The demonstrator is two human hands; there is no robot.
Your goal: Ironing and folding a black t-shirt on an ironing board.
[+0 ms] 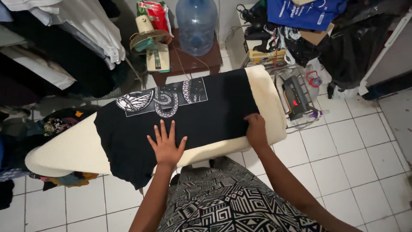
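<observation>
A black T-shirt point(214, 107) with a white printed panel lies spread over a cream ironing board point(64, 150). My left hand point(165, 144) rests flat on the shirt's near side, fingers spread. My right hand point(256, 129) has its fingers curled on the shirt's right edge, near the board's broad end. An iron point(295, 98) sits on the wire rest past that end, untouched.
A water jug point(196, 25) and a small fan point(150, 43) stand on a brown stool behind the board. Hanging clothes fill the upper left, bags and boxes the upper right. Clothes lie heaped at the left. White tiled floor point(356, 159) lies to the right.
</observation>
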